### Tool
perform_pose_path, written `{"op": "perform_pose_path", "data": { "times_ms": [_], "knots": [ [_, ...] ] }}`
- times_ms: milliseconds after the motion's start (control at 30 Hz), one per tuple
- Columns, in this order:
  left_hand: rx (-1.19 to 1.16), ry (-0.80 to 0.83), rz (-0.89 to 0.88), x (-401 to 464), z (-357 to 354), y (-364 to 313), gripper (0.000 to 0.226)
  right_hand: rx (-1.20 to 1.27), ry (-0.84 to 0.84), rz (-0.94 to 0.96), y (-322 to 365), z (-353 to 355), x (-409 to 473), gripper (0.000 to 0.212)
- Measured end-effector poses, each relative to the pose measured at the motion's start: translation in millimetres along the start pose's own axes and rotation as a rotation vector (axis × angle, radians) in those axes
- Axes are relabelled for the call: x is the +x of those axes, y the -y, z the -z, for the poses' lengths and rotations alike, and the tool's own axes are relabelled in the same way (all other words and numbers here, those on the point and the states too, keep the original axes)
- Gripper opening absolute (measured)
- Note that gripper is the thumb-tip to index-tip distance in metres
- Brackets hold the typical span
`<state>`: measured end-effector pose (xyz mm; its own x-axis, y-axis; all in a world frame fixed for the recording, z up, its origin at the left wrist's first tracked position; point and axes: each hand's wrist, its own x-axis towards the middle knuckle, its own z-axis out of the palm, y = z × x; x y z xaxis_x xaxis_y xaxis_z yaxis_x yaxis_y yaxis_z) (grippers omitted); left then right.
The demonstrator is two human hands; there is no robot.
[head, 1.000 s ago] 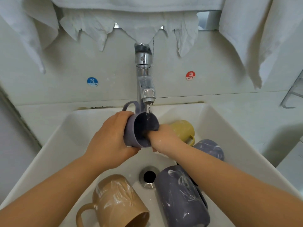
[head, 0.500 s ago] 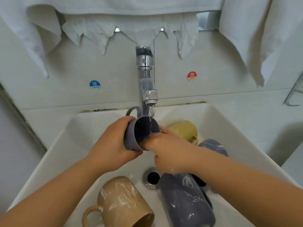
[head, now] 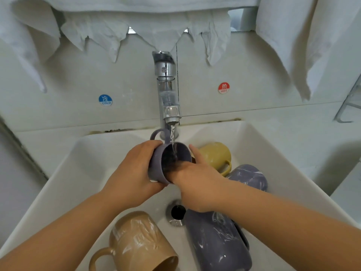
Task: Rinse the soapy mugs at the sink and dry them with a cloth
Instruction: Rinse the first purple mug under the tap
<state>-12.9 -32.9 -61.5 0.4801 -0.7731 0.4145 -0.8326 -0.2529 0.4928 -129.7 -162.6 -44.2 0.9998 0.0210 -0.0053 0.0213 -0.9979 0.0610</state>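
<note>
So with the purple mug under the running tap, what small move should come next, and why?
Probably sweep the right hand's fingers around inside the purple mug: the left hand holds it tilted, water streams in, and the fingers are already past the rim.

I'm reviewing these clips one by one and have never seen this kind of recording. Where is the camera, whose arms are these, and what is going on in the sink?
There is no machine here. A person wears a wide-angle camera on the head, looking forward and down, so the two bare arms coming in from the bottom are their own.

The left hand grips a small purple mug tilted under the tap, and water is running into it. The fingers of the right hand reach inside the mug, with the thumb outside against the rim.

Four more mugs lie on their sides in the white sink: a tan mug near the bottom, a large purple mug beside the drain, a yellow mug, and another purple mug behind the right arm. White streaks, seemingly suds, show on some.

White cloths hang on the wall above.
</note>
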Motion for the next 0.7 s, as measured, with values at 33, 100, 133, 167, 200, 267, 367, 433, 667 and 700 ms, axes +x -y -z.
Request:
{"op": "perform_pose_path", "data": {
  "times_ms": [33,100,133,167,200,267,367,433,667,700],
  "knots": [
    [-0.015,-0.017,-0.01,1.5,0.8,0.1,0.074,-0.089,-0.022,0.013,-0.8,2.2,0.4,0.055],
    [-0.036,-0.037,-0.037,3.5,2.4,1.4,0.072,-0.103,-0.05,0.009,-2.9,4.3,1.4,0.053],
    [-0.039,-0.032,-0.037,3.1,2.5,1.5,0.072,-0.029,-0.037,-0.01,-2.1,5.6,0.0,0.05],
    [-0.037,-0.019,-0.029,2.2,2.2,1.4,0.072,0.117,-0.02,-0.04,-0.3,7.6,-2.3,0.046],
    [-0.028,-0.003,-0.018,0.7,1.7,1.7,0.071,0.307,0.008,-0.071,2.7,10.3,-4.6,0.04],
    [-0.015,0.011,-0.005,-0.5,-0.2,3.1,0.069,0.669,0.118,-0.111,10.5,15.7,-6.8,0.029],
    [-0.052,-0.003,0.01,0.1,-3.1,1.6,0.066,1.024,0.12,-0.201,16.8,20.8,-0.6,0.025],
    [-0.047,0.028,0.023,-1.3,-6.0,-0.7,0.07,1.145,0.135,-0.266,21.4,21.8,4.3,0.027],
    [-0.074,0.076,0.039,-0.7,-3.5,-1.1,0.068,0.807,0.175,-0.131,12.7,15.7,-3.6,0.019],
    [-0.073,0.088,0.048,0.0,-2.4,-0.4,0.07,0.674,0.173,-0.107,11.3,15.5,-6.1,0.016]
  ]
}}
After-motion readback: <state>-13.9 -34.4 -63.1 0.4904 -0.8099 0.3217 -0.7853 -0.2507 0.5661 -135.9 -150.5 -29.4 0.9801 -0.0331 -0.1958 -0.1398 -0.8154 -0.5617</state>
